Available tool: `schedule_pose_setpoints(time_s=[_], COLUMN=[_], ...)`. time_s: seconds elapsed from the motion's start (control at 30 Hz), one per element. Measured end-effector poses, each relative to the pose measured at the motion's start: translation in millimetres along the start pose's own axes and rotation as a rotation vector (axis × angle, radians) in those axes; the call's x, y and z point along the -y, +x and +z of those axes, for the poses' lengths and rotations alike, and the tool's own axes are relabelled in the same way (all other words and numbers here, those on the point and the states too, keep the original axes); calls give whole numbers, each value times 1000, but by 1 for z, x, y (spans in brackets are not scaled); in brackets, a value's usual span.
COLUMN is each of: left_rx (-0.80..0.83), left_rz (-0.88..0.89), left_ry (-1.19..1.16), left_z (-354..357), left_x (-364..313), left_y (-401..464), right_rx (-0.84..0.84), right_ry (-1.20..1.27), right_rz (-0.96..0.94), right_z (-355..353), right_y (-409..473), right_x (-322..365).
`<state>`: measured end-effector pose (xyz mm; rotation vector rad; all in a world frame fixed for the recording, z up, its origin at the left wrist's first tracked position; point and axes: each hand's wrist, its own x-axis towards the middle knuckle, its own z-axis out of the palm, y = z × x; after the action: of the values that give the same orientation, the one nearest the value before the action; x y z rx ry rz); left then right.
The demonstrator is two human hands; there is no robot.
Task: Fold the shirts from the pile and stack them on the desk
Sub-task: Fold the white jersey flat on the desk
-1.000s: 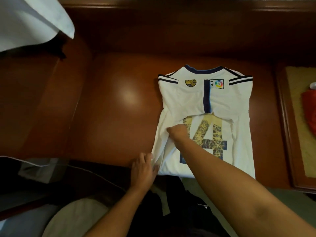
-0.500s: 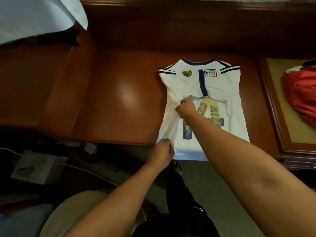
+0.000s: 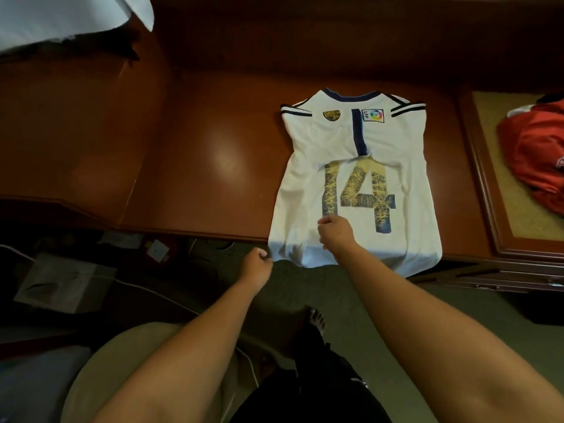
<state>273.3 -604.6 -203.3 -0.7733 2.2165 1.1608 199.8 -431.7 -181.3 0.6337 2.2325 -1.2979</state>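
Desk [image 3: 189,166] of dark polished wood carries everything, and the white jersey [image 3: 354,178] is the landmark: it lies back up near the desk's front edge, sleeves already turned in, its hem hanging just over that edge. Right of the jersey, well apart on a lower tan-topped surface, sits a red garment [image 3: 537,160]; far to the jersey's upper left, white cloth [image 3: 61,16] drapes over the desk. The right hand [image 3: 335,233] rests curled on the jersey below the number 14, apparently pinching fabric, while the left hand [image 3: 256,267] is curled at the hem's left corner; whether it grips the corner is unclear. For a clean fold, both hands should probably take the hem corners evenly, draw the cloth taut, and carry the hem up to the collar, keeping side edges aligned.
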Motion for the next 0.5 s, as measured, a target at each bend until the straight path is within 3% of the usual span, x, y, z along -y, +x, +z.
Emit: schedule_pose_setpoints(time_s=[0.3,0.5], left_rx=[-120,-194], left_rz=[83,-1], left_ry=[21,42], left_z=[50,55], left_x=[-17,-35], left_y=[8,1], right_rx=[-79,27], right_ry=[-51,142], right_rz=[-84,-102], right_z=[35,29], right_y=[25,23], right_x=[31,37])
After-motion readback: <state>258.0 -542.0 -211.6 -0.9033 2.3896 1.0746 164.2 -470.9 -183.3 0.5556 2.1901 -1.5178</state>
